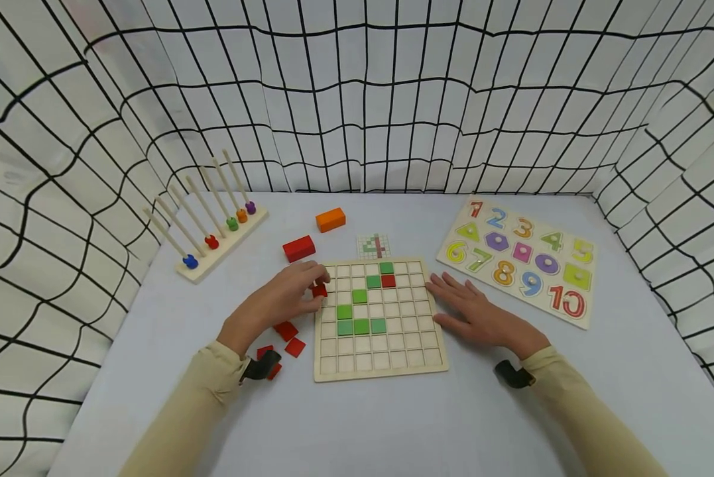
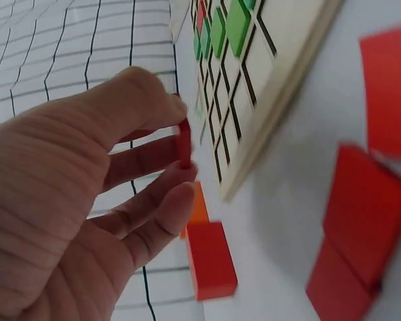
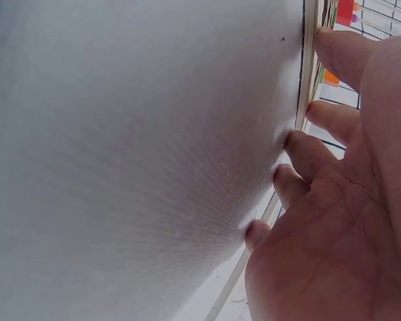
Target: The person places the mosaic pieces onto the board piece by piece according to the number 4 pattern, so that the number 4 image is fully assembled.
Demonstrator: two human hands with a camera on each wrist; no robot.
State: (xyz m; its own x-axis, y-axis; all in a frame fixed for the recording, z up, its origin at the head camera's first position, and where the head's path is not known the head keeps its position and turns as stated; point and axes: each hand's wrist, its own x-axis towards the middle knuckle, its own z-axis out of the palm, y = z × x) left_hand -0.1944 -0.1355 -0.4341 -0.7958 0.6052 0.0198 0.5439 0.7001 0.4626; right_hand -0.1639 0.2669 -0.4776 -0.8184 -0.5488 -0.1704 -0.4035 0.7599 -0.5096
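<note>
Between thumb and fingers, my left hand [image 1: 290, 295] pinches a small red square tile [image 2: 184, 144], just over the left edge of the wooden grid board [image 1: 345, 364]. Spread nearly straight, the fingers of my right hand [image 1: 478, 315] touch the board's right edge. Several green tiles [image 1: 359, 296] sit in the board's squares, in a slanting line and a short row. One red tile [image 1: 388, 281] lies in a square near the top. Loose red tiles [image 1: 295, 347] are scattered on the table under and beside the left wrist.
Behind the board lie a small pattern card [image 1: 373, 246], a red block [image 1: 299, 248] and an orange block [image 1: 331, 220]. A wooden peg stand [image 1: 225, 242] with coloured beads is at the left. To the right lies a number puzzle board [image 1: 518, 258]. Black netting surrounds the white table.
</note>
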